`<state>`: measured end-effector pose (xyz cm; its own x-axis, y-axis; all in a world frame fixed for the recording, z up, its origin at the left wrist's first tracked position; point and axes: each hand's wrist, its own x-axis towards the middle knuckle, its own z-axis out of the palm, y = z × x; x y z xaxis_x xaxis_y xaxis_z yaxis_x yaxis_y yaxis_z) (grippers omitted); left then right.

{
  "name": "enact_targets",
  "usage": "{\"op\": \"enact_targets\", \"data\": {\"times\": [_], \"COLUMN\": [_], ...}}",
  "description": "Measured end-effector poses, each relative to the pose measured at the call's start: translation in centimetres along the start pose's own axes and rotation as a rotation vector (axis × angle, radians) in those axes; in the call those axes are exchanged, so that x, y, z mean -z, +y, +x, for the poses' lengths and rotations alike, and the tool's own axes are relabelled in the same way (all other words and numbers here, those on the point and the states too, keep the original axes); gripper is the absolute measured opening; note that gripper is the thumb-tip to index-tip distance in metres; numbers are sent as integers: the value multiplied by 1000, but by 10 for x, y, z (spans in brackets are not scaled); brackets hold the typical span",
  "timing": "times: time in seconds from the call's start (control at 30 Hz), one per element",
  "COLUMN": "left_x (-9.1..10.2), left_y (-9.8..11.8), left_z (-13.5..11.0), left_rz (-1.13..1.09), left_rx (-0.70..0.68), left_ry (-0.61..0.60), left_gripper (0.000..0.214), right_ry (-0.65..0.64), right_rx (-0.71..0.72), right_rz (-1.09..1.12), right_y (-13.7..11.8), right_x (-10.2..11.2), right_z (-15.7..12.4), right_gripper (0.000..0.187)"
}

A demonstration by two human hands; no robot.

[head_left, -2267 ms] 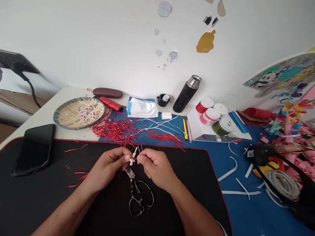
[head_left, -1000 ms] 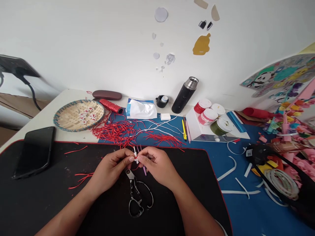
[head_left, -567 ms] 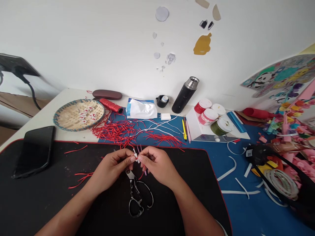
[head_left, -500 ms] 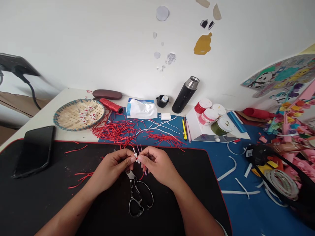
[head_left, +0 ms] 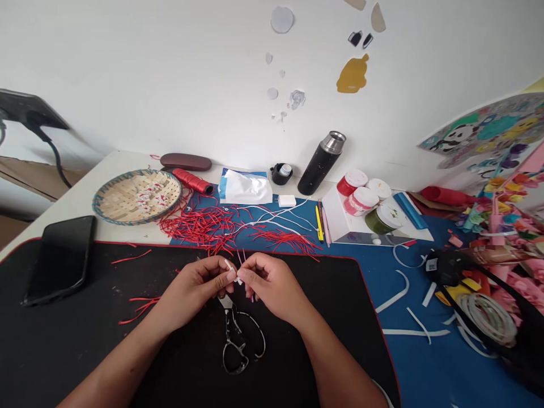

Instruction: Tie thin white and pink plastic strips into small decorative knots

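Head view: the left hand [head_left: 193,296] and right hand [head_left: 272,286] are pinching a small white strip [head_left: 228,263] fingertip to fingertip, above black-handled scissors [head_left: 233,334] lying on a black desk mat [head_left: 85,351].

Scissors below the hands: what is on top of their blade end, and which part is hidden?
The left hand and right hand are held over the blade end of the scissors. The tips are hidden behind the hands; the handles lie visible on the black desk mat.
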<state>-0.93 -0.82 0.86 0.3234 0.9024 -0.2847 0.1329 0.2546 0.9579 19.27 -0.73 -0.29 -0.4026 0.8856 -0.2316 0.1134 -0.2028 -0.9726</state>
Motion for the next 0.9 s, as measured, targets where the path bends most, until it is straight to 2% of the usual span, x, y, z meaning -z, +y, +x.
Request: {"op": "enact_targets", "data": {"times": [0.37,0.53,0.67,0.77,0.9], "left_x": [3,5,8,9,8], "left_y": [-5,-9,-14,-14,-9], "left_z": [0,0,-1,-1,-2], "left_rz": [-82,-104,-25,76,76], "left_rx": [-5,5,39,3,-37], "left_ry": [-13,-21,-47,-55,-18], "left_gripper": [44,44,39,40,35], "right_ry": [-15,-22,20,24,6], "right_rx": [-19,-31,19,36,9], "right_rz": [40,-63,-65,-39,101], "right_y": [-5,-6,-11,-12,-7], "right_x": [0,0,1,1,-1], "right_z": [-1,-2,-2,-2,-1], "right_gripper": [22,23,26,27,29]}}
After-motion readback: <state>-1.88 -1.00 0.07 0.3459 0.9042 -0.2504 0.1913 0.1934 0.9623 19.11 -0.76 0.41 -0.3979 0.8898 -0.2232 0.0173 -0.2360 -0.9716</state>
